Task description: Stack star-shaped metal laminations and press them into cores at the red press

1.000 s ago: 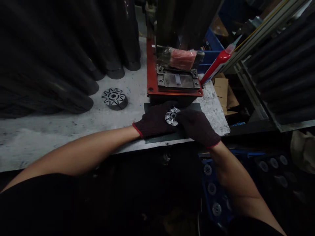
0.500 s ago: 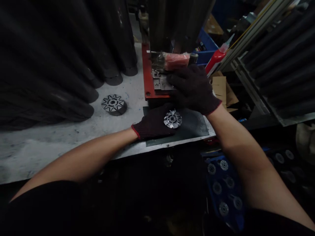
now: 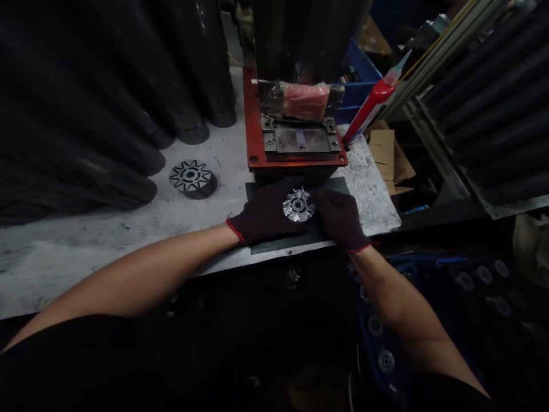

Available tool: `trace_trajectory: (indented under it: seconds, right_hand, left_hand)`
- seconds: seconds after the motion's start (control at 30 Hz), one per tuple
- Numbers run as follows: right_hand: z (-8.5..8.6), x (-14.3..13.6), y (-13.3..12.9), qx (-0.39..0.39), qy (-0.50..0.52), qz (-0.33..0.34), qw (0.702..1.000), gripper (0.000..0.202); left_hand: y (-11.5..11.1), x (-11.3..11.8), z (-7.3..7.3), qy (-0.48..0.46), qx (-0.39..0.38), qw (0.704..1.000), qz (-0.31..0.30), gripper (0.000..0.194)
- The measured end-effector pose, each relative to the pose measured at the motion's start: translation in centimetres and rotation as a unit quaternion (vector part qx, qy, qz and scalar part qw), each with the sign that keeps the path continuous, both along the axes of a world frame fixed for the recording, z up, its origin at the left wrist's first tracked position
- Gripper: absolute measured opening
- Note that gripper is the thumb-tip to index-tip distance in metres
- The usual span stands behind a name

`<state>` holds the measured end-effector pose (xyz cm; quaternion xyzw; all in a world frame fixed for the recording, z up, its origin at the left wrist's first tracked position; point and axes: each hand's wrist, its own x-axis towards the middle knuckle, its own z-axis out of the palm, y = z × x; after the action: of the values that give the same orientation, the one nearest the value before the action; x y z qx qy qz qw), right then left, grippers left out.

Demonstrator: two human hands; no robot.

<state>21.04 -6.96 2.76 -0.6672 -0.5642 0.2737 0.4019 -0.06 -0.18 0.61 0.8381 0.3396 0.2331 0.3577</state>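
Observation:
A round slotted metal rotor core sits over a dark green mat, its patterned face turned up. My left hand, in a dark knitted glove with a red cuff, is closed around the core's left side. From the right, my gloved right hand comes up to the core's edge with its fingers pinched together. Whatever lies between those fingertips is too small or hidden to tell. Just beyond both hands is a red base bearing a metal plate with a small flat strip.
A second rotor core stands on the whitish bench to the left. Tall dark cylinders crowd the back left. A red bottle leans beside the base. A pink block lies behind the plate. Below right are blue trays with round parts.
My right hand has moved from the metal plate on the red base down to the right edge of the rotor core, uncovering the plate. My left hand keeps its hold.

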Motion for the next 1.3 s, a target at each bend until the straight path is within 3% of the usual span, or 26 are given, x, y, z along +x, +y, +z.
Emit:
trace_trajectory:
  seconds: [0.1,0.2,0.3,0.4,0.47,0.53,0.63,0.73,0.87,1.13,1.2,1.3]
  right_hand:
    - [1.2,0.2,-0.8,0.013,-0.091,0.062,0.994,0.035]
    - [3.3,1.0,-0.4,0.114,-0.243,0.135,0.954,0.038]
    - [5.9,1.7,3.4,0.215,-0.365,0.159,0.892,0.048]
    - [7.7,1.9,8.3,0.226,-0.459,0.215,0.832,0.055]
    - [8.1,1.8,9.8,0.223,-0.477,0.247,0.813,0.049]
    - [7.6,1.4,9.0,0.222,-0.418,0.232,0.850,0.039]
    - [5.3,0.8,4.6,0.177,-0.191,0.106,0.960,0.043]
    - [2.0,0.5,0.7,0.074,-0.034,0.051,0.995,0.047]
    - [-0.6,0.5,-0.5,0.030,-0.022,0.038,0.999,0.041]
    - [-0.4,0.8,0.5,0.027,-0.091,0.077,0.992,0.039]
    - [-0.3,1.2,0.1,0.056,-0.161,0.122,0.978,0.036]
    - [0.4,2.0,-1.0,0.099,-0.301,0.208,0.925,0.034]
  left_hand:
    - [0.0,-0.1,0.1,-0.010,-0.004,1.000,-0.007,0.101]
    - [0.1,-0.1,0.0,-0.023,-0.013,1.000,-0.010,0.103]
    - [0.1,-0.4,0.3,-0.033,-0.030,0.999,-0.008,0.105]
    - [0.1,-0.6,0.5,-0.037,-0.052,0.998,-0.010,0.108]
    - [0.0,-0.6,0.5,-0.030,-0.051,0.998,-0.008,0.105]
    - [0.0,-0.5,0.3,-0.026,-0.038,0.999,-0.004,0.106]
    - [-0.1,-0.2,-0.1,-0.034,-0.024,0.999,0.009,0.110]
    - [-0.1,0.1,-0.2,-0.026,-0.014,0.999,0.012,0.109]
    - [0.1,0.1,-0.3,-0.021,-0.001,1.000,0.010,0.105]
    - [0.0,0.1,0.0,-0.011,-0.002,1.000,0.013,0.104]
    - [-0.1,0.1,0.1,-0.009,-0.008,1.000,0.015,0.105]
    - [0.0,0.2,0.0,-0.023,0.000,1.000,0.010,0.101]
